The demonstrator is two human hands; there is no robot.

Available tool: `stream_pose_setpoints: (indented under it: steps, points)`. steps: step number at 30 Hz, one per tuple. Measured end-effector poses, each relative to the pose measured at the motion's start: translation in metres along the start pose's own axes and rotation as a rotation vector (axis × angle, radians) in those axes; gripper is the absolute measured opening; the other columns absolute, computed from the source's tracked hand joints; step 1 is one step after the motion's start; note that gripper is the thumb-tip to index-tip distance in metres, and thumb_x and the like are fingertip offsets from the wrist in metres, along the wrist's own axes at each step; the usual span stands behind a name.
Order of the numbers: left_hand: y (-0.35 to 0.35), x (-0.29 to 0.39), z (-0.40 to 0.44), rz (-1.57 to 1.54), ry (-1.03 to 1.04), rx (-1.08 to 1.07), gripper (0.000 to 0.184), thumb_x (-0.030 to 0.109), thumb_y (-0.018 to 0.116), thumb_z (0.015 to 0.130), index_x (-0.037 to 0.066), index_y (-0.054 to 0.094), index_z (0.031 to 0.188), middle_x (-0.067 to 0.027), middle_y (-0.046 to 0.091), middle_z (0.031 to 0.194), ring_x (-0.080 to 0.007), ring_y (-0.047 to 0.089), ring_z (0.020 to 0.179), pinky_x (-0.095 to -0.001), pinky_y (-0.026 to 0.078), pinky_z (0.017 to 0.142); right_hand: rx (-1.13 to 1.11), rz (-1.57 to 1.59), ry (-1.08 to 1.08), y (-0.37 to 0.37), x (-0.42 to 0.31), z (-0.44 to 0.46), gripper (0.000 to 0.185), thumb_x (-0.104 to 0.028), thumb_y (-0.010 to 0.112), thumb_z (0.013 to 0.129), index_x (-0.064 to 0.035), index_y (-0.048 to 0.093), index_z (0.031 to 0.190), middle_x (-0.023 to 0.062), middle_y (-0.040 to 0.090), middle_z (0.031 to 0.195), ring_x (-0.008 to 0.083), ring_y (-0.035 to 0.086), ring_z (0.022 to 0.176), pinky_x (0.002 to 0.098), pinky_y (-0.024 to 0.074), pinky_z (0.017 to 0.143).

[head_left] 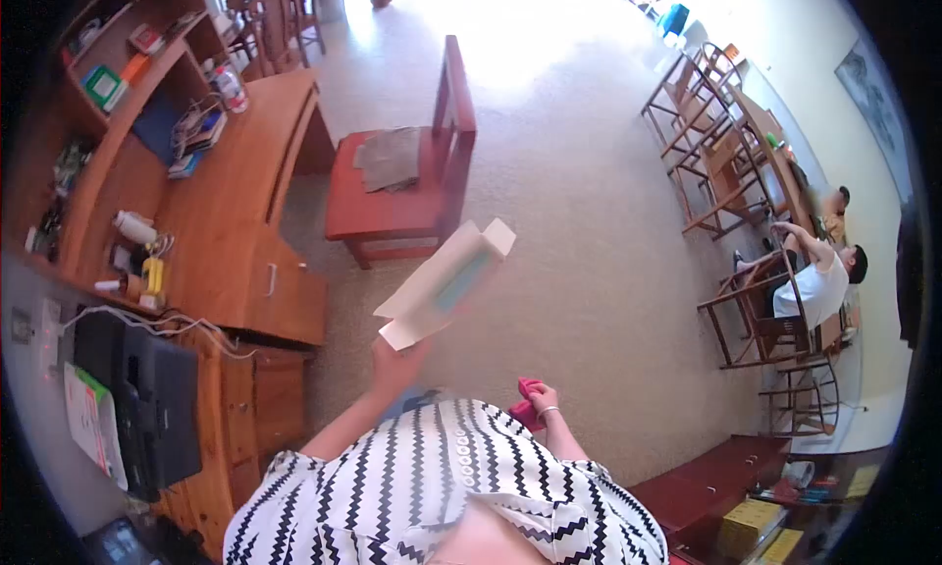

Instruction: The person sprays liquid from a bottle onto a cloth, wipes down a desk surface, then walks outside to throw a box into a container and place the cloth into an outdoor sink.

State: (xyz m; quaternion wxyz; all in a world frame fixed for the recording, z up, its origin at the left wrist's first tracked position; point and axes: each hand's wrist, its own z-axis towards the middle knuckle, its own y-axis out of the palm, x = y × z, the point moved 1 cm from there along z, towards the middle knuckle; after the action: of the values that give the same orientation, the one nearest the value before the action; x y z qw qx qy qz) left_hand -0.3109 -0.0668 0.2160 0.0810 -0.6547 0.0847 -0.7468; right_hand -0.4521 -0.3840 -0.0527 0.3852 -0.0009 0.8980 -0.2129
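In the lower middle of the head view, my left hand (pixel 396 367) grips the near end of a long, pale cardboard box (pixel 429 282). The box tilts up and to the right, with flaps standing out at both ends. A teal patch shows along its length; whether it is print or contents I cannot tell. On the other side of my body, my right hand (pixel 544 400), with a bracelet at the wrist, is closed around a bright pink cloth (pixel 527 415) that hangs below the fingers.
A red wooden chair (pixel 378 207) with a grey cloth (pixel 390 160) stands ahead. At left are a wooden desk (pixel 221 187) and a black printer (pixel 162 408). A dark red cabinet (pixel 702 482) is at lower right. A seated person (pixel 814 288) is among chairs at right.
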Motion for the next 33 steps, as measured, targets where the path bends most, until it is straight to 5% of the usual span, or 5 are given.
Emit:
stream_pose_setpoints:
  steps: [14,17,21,28,33]
  points:
    - [0.208,-0.015,0.262,-0.057,0.120,-0.328,0.025,0.021,0.065,0.080,0.004,0.060,0.097,-0.0102,0.066,0.083,-0.0210,0.065,0.075,-0.0320,0.049,0.065,0.329,0.107,0.172,-0.103,-0.059,0.084,0.019,-0.002,0.060,0.067,-0.0037,0.068,0.084,0.0098,0.068,0.089,0.0178,0.064,0.081,0.0312,0.0506,0.073]
    - [0.304,-0.032,0.332,-0.052,0.077,-0.475,0.023,0.009,0.059,0.085,-0.003,0.056,0.104,-0.0084,0.066,0.089,-0.0121,0.062,0.080,-0.0267,0.051,0.062,0.487,0.229,0.164,-0.113,-0.014,0.110,0.014,-0.001,0.062,0.065,-0.0062,0.069,0.076,0.0077,0.068,0.081,0.0146,0.063,0.077,0.0294,0.0500,0.071]
    - [0.426,-0.012,0.395,-0.133,0.050,-0.401,0.035,0.031,0.063,0.081,0.003,0.058,0.101,-0.0143,0.066,0.079,-0.0243,0.067,0.071,-0.0371,0.050,0.053,0.525,0.626,0.100,-0.113,-0.075,0.104,0.014,0.002,0.057,0.071,-0.0036,0.065,0.081,0.0080,0.064,0.077,0.0206,0.062,0.073,0.0340,0.0517,0.068]
    - [0.539,-0.002,0.534,-0.204,0.236,-0.398,0.043,0.016,0.067,0.079,-0.001,0.046,0.112,-0.0135,0.064,0.081,-0.0196,0.065,0.071,-0.0339,0.049,0.052,0.509,0.761,0.314,-0.181,-0.159,0.244,0.012,-0.005,0.061,0.071,-0.0047,0.065,0.082,0.0100,0.064,0.078,0.0240,0.062,0.075,0.0346,0.0514,0.069]
    - [0.535,-0.028,0.694,0.031,0.268,0.092,0.037,0.014,0.065,0.078,0.001,0.048,0.108,-0.0101,0.062,0.081,-0.0207,0.063,0.077,-0.0357,0.049,0.059,0.358,0.580,0.252,-0.309,-0.248,0.411,0.012,-0.009,0.064,0.071,-0.0054,0.065,0.083,0.0115,0.064,0.079,0.0263,0.062,0.076,0.0351,0.0512,0.069]
